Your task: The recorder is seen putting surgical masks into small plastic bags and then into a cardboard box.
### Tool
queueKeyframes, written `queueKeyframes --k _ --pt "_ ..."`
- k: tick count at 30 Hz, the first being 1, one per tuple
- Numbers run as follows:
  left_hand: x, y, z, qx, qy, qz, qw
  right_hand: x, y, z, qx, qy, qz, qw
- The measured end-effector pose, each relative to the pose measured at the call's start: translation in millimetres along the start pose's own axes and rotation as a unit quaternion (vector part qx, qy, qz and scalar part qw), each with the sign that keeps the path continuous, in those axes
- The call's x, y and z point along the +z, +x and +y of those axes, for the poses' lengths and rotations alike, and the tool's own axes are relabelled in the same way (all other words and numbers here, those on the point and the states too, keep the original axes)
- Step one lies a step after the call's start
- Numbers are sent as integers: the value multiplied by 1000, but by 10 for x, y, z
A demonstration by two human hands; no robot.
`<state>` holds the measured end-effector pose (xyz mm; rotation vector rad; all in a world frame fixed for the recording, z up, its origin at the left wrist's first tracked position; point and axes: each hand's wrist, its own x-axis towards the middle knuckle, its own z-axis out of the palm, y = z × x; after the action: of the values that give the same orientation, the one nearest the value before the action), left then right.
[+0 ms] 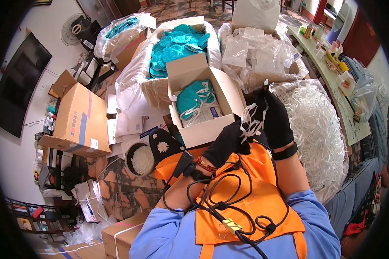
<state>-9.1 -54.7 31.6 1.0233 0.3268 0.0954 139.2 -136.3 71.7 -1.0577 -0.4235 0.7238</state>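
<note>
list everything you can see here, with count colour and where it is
small open box: one, white, on the lap, teal masks inside
teal masks: many, in a big lined carton behind
clear bags: many, carton at upper right
white straps heap: one, to the right
white straps: a few, held between both hands
brown carton: one, left
bowl of white bits: one, on the floor
black cables: several, over the orange apron
left hand: black glove
right hand: black glove

Both black-gloved hands, the left hand (226,144) and the right hand (274,118), grip a tangle of white elastic straps (250,123) above an orange apron (246,203). Just beyond sits a small open white box (199,134) holding teal masks (194,99). A heap of white straps (317,129) lies to the right.
</note>
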Motion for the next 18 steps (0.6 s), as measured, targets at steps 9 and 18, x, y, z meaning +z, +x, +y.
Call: queueKeyframes --k 9,18 --pt "-75 79 -191 182 345 22 921 -60 18 46 -115 -108 12 987" --pt "-179 82 -237 177 304 -74 933 -274 8 -90 -20 -21 72 997"
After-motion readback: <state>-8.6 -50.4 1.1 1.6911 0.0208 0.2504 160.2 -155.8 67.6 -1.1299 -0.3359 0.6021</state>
